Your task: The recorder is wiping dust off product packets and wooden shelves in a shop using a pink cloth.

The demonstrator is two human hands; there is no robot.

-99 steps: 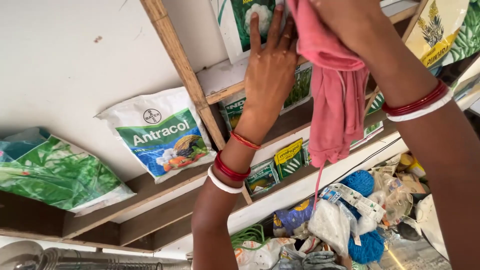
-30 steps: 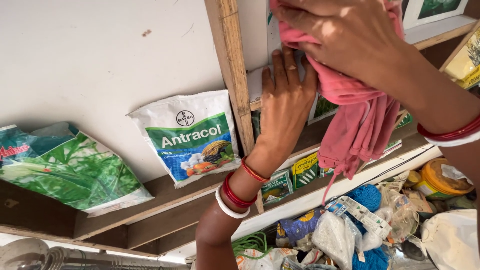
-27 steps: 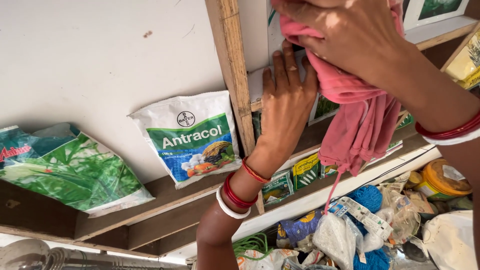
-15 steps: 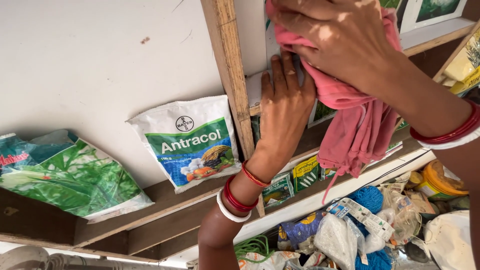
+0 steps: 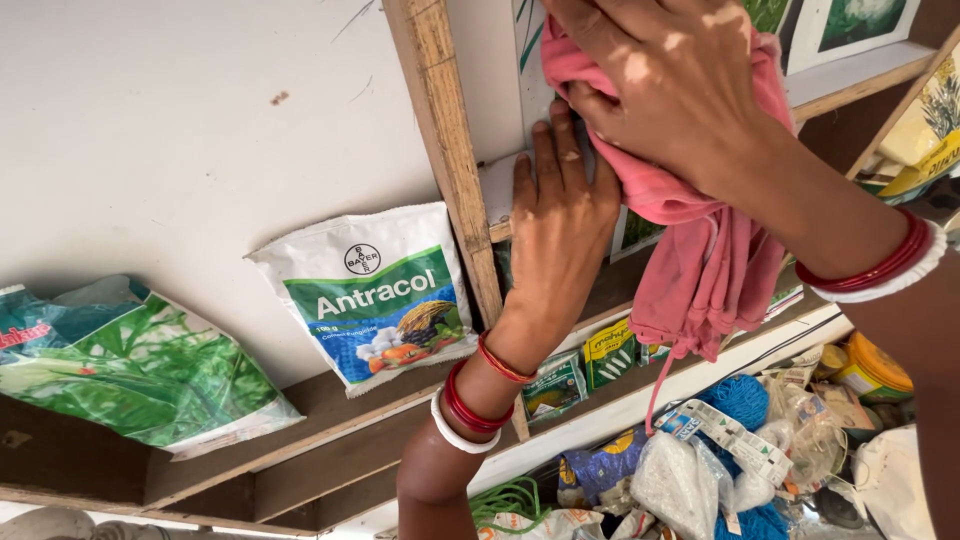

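My right hand (image 5: 690, 80) is closed on a pink cloth (image 5: 710, 250) and presses it against a white packet (image 5: 530, 90) on the upper shelf. The cloth's loose end hangs down below my wrist. My left hand (image 5: 560, 225) lies flat with fingers together against the same packet, just right of the wooden upright (image 5: 450, 150). Both wrists wear red and white bangles.
A white and green pouch (image 5: 375, 295) and a green leafy-print bag (image 5: 130, 365) lean on a wooden shelf (image 5: 300, 420) against the white wall. Small green packets (image 5: 585, 365) stand on the lower shelf. Below right lie blue yarn (image 5: 745, 400), plastic bags and a yellow tub (image 5: 875, 365).
My right hand with the cloth has moved left and down over the packet. My left hand has stayed flat on it, and the view has shifted closer.
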